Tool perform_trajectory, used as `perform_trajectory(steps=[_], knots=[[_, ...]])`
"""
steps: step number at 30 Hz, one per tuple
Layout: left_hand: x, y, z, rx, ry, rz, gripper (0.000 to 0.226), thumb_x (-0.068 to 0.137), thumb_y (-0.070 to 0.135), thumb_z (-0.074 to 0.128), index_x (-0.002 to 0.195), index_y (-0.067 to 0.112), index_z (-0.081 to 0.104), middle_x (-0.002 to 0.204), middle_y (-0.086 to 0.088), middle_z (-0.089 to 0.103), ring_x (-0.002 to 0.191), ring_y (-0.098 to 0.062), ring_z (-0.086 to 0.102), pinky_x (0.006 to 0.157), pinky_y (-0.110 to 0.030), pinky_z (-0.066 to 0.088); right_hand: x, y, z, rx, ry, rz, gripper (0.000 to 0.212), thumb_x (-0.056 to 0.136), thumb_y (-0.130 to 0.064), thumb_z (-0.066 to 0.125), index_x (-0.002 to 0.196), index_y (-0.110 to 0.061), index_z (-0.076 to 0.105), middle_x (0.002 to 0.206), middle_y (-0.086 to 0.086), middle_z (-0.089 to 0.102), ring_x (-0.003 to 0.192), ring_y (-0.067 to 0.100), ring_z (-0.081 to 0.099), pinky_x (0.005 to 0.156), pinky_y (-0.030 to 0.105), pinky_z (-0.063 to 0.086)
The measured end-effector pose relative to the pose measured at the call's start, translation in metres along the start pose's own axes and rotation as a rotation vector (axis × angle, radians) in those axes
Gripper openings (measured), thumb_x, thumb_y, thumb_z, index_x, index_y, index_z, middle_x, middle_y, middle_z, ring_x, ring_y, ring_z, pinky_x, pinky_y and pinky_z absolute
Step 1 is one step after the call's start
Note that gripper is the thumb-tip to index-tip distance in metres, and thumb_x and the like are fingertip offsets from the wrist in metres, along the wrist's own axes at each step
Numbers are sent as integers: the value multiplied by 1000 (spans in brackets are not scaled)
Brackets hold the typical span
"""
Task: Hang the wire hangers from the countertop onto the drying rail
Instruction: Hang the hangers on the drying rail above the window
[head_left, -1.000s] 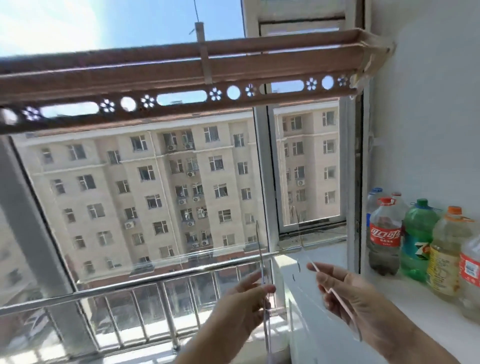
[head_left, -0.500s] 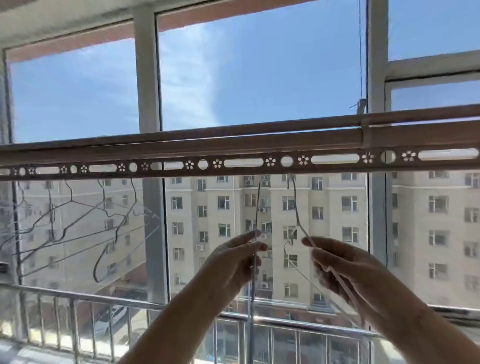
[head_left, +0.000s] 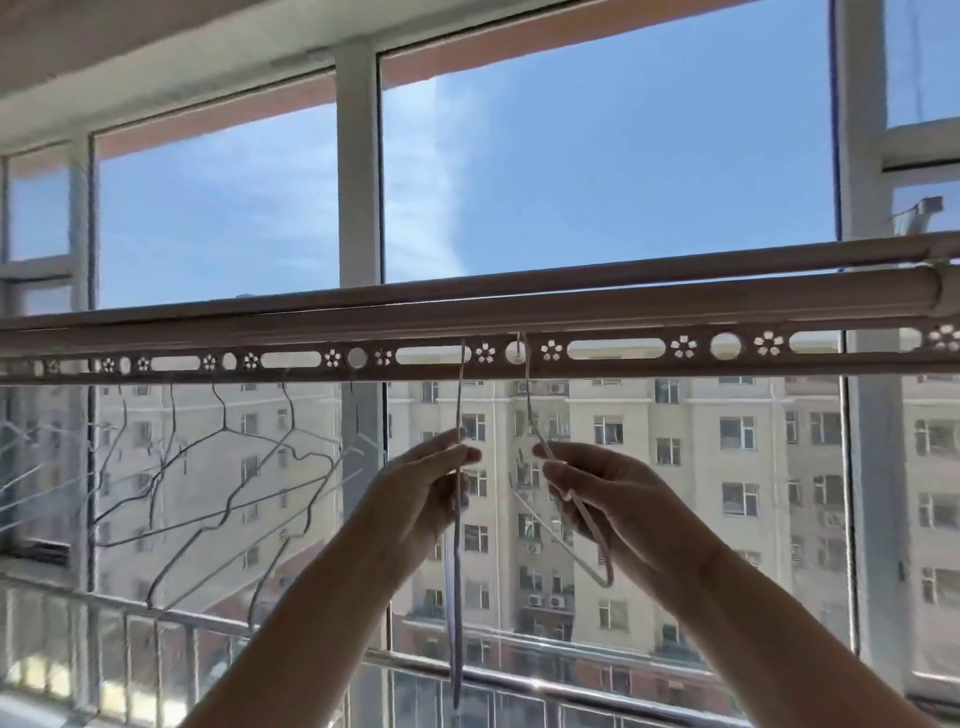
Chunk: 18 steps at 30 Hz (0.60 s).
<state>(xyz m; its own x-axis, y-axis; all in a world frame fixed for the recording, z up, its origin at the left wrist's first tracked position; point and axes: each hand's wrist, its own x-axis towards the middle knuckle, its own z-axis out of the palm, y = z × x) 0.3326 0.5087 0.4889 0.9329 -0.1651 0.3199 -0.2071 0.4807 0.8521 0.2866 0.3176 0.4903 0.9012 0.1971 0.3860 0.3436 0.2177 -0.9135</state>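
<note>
Above both grips: rail | left hand pinches left hanger | right hand pinches right hanger | step: likely hooking into rail holes | next: seat both, release

Drying rail running off both side edges, edge-on hanger in the left hand hiding its shape, right hand covering part of the second hanger, hung hangers overlapping uncountably at the rail's left end.

drying rail: wire hangers hung L side.
</note>
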Motion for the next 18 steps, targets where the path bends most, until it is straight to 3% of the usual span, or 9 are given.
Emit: perform_trajectory(steps=[5, 9, 14, 18], knots=[[20, 5, -14, -3, 27, 11, 32, 90, -1, 50, 122, 0, 54, 80, -9, 65, 55, -11, 52, 44, -17, 46, 21, 11, 9, -31, 39, -11, 41, 68, -17, 67, 107, -6, 65, 65, -3, 62, 62, 9, 50, 61, 17, 45], [32, 5, -20, 8, 44, 11, 35, 91, -1, 49, 126, 0, 52, 80, -8, 65, 57, -11, 51, 46, -17, 43, 27, 20, 10, -80, 74, -6, 44, 67, -20, 68, 110, -9, 65, 77, 2, 65, 74, 17, 49, 69, 22, 44], [39, -2, -26, -3, 40, -22, 37, 91, -1, 49, 129, 0, 49, 79, -9, 66, 54, -10, 52, 44, -17, 45, 31, 32, 4, -47, 102, 22, 27, 80, -10, 64, 107, -4, 65, 76, 7, 59, 64, 11, 47, 58, 16, 45], [38, -9, -32, -29, 15, -45, 33, 92, 1, 48, 125, -2, 51, 74, -8, 65, 54, -10, 51, 42, -18, 45, 33, 39, 4, -10, 106, 31, 38, 71, -16, 68, 106, -5, 66, 77, 7, 59, 65, 12, 47, 57, 16, 47]])
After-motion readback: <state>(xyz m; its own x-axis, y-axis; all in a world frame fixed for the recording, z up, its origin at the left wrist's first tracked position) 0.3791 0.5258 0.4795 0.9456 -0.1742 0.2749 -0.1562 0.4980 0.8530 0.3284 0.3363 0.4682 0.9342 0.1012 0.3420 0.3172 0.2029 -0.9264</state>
